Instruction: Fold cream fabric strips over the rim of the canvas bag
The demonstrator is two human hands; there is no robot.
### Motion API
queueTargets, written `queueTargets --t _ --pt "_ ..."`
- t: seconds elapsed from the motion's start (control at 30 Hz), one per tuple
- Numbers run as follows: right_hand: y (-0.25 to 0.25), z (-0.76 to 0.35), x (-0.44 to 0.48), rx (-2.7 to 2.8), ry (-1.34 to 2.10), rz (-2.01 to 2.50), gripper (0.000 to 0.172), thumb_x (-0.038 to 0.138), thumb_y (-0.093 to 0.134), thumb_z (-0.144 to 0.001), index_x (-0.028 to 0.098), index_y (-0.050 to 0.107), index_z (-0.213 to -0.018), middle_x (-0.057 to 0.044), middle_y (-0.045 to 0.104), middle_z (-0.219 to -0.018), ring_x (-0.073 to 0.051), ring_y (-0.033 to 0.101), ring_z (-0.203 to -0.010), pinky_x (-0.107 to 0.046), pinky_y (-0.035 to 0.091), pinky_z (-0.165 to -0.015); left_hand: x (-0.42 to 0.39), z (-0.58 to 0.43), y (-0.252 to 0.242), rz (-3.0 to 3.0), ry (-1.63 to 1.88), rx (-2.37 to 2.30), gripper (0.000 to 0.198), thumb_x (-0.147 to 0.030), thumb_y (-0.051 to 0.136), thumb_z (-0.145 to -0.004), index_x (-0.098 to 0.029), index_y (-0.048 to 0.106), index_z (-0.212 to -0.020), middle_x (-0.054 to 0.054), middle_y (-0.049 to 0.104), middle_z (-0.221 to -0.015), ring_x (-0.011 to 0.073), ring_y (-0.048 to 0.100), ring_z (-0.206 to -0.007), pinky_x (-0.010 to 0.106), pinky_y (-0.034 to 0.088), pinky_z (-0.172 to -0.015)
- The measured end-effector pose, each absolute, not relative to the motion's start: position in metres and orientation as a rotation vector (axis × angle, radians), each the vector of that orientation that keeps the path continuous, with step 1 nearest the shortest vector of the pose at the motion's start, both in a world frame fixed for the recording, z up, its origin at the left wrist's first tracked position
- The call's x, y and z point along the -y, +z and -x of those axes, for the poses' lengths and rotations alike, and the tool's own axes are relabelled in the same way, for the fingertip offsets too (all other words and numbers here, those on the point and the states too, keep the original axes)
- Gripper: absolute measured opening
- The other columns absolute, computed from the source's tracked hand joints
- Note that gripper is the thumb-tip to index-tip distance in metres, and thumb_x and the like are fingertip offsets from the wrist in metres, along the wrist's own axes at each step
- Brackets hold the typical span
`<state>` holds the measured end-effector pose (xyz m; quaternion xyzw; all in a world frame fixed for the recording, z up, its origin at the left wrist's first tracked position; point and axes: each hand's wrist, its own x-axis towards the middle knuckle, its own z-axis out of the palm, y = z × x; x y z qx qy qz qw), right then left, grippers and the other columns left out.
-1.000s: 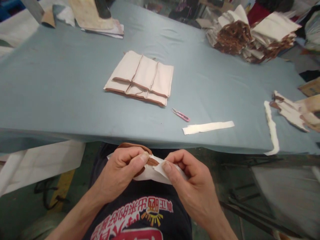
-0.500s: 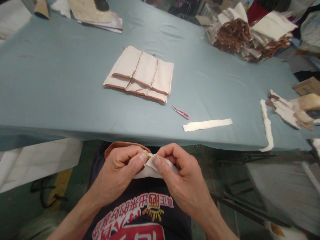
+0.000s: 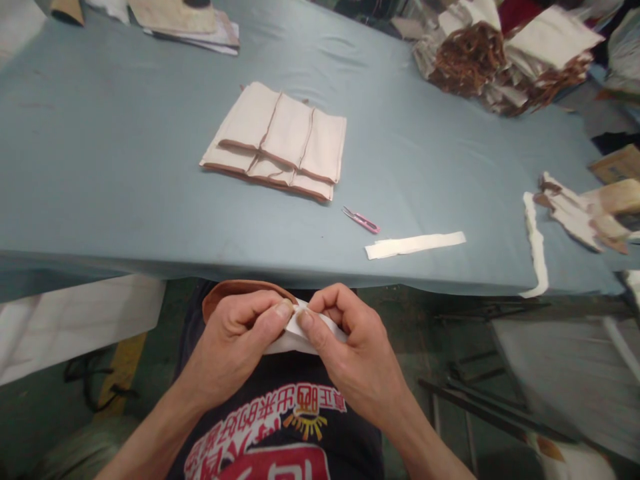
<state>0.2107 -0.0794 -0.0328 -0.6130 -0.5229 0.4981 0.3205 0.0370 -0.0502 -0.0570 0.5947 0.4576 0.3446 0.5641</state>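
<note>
1. Pinching a white cloth [image 3: 295,343] in front of a dark printed shirt [image 3: 280,407], my left grip [image 3: 243,327] and right grip [image 3: 345,333] sit close together, just short of the near edge of the worktop [image 3: 150,167]. Thumb and fingers are drawn tight on the cloth on both sides.

2. A folded edge shows between the thumbs. I judge slippage the chief hazard here: an uneven pull from either side could skew the fold. The fingers hide the underside, so I cannot tell whether the layers lie flush.

3. A brown piece [image 3: 223,291] curves behind my left grip; whether it is joined to the cloth, I cannot see. Left loose, it could catch on the worktop's edge and twist the work.

4. A pale strip [image 3: 416,245] lies on the worktop near the front, ahead of my right grip. A stray forearm might sweep it to the floor. Well to the right, a crooked strip [image 3: 536,247] reaches the front edge and looks likelier to fall if brushed.

5. Pink snips [image 3: 367,222] rest just beyond the pale strip, points facing left. A blind reach forward could meet those points, or snag fabric on them.

6. A cream panel [image 3: 275,143] with brown edging lies flat beyond the snips. Dragging anything across it might shift its overlapping layers.

7. Bundled fabric [image 3: 467,60] is heaped at the far right; a knock could, I suspect, topple the uneven pile.
</note>
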Motion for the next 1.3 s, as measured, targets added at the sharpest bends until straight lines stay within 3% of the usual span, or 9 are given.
queueTargets --t 0.2,0.6,0.8,1.03,1.3 --pt "-0.039 -0.213 0.079 1.37 1.322 1.584 0.019 0.036 0.064 -0.095 0.021 0.059 -0.084 0.006 0.058 -0.062 -0.009 0.047 -0.052 -0.022 0.032 -0.049 0.05 -0.039 -0.059 -1.388 0.795 -1.083 0.039 -0.03 0.053 -0.095 -0.017 0.058 -0.059 -0.005 0.05 -0.057 0.0075 0.038 -0.051 0.018 0.033 -0.046" --pt "-0.044 -0.213 0.073 1.339 1.305 1.648 0.018 0.037 0.064 -0.089 0.022 0.057 -0.081 0.006 0.058 -0.06 -0.01 0.048 -0.051 -0.023 0.032 -0.048 0.049 -0.043 -0.059 -1.425 0.773 -1.153 0.038 -0.032 0.053 -0.095 -0.017 0.06 -0.061 -0.002 0.055 -0.06 0.0096 0.046 -0.054 0.021 0.036 -0.049" --pt "-0.055 -0.211 0.072 1.284 1.28 1.645 0.018 0.037 0.065 -0.087 0.023 0.057 -0.08 0.006 0.058 -0.061 -0.01 0.048 -0.051 -0.023 0.033 -0.049 0.049 -0.047 -0.065 -1.368 0.768 -1.161 0.039 -0.033 0.051 -0.098 -0.018 0.055 -0.062 -0.004 0.048 -0.06 0.0099 0.039 -0.055 0.022 0.034 -0.05" --pt "-0.063 -0.213 0.072 1.243 1.271 1.644 0.021 0.04 0.065 -0.087 0.022 0.057 -0.079 0.006 0.058 -0.061 -0.011 0.048 -0.051 -0.023 0.034 -0.05 0.052 -0.041 -0.078 -1.259 0.726 -1.097 0.043 -0.04 0.046 -0.105 -0.017 0.064 -0.075 -0.002 0.052 -0.068 0.0109 0.041 -0.06 0.023 0.036 -0.055" --pt "-0.065 -0.217 0.073 1.273 1.202 1.666 0.02 0.04 0.065 -0.087 0.023 0.058 -0.08 0.005 0.057 -0.061 -0.011 0.048 -0.051 -0.024 0.033 -0.05 0.045 -0.052 -0.059 -1.255 0.608 -1.144 0.021 -0.034 0.065 -0.084 -0.015 0.069 -0.077 0.001 0.064 -0.072 0.013 0.056 -0.064 0.021 0.044 -0.057"
